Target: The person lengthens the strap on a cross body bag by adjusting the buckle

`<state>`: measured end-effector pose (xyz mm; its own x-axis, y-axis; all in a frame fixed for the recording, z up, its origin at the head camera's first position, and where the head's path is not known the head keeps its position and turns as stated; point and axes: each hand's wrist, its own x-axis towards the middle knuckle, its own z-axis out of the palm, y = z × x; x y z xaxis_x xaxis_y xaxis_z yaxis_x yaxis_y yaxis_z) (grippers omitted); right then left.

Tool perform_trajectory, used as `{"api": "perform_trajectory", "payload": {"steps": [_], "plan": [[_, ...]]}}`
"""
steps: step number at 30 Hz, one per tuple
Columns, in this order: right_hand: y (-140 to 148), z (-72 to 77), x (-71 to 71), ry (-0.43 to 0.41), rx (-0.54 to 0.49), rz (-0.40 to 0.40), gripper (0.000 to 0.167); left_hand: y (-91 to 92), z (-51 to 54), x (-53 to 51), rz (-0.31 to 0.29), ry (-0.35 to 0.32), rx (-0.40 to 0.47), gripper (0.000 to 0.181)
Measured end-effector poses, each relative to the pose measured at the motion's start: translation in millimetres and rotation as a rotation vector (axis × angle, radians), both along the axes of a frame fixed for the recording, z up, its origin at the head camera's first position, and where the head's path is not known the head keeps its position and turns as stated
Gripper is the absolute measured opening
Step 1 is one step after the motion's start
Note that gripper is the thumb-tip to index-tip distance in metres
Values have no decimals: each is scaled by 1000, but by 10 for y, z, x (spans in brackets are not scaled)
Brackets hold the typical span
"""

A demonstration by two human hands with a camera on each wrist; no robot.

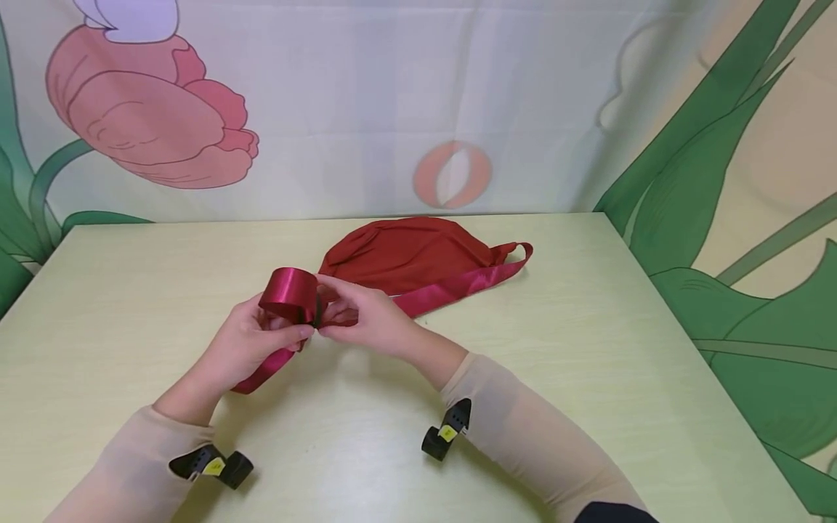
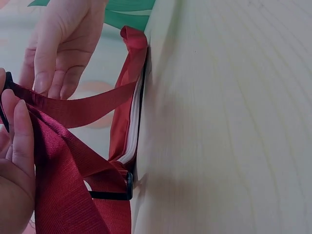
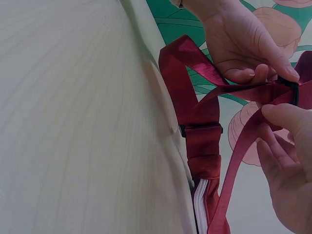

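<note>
A red waist bag [image 1: 405,254] lies at the back of the table, its shiny dark-red strap [image 1: 451,290] trailing along the front. My left hand [image 1: 242,345] pinches the strap beside a black slide buckle [image 3: 295,92], with a strap loop [image 1: 289,289] standing up above the fingers. Close by on the right, my right hand [image 1: 373,319] pinches the strap on the other side of that buckle, thumb against the webbing in the right wrist view. A second black buckle [image 2: 112,195] joins the strap near the bag's white zipper [image 2: 131,131]. Some fingers are hidden behind the webbing.
The pale wooden table [image 1: 366,450] extends on all sides of the hands. Behind it hangs a printed curtain [image 1: 327,109] with flowers and leaves. Each sleeve carries a small black wrist camera [image 1: 235,470].
</note>
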<state>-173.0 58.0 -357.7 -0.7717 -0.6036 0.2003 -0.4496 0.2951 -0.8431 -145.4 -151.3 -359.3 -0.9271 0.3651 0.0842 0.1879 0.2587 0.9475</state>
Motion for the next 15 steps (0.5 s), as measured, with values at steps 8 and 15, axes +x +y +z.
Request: {"api": "perform_trajectory", "payload": {"steps": [8,15], "plan": [[33,-78,-7,31,137,-52,46,5,58,16,54,-6,6,41],[28,-78,-9,100,157,-29,42,14,63,23,66,-33,-29,41]]}}
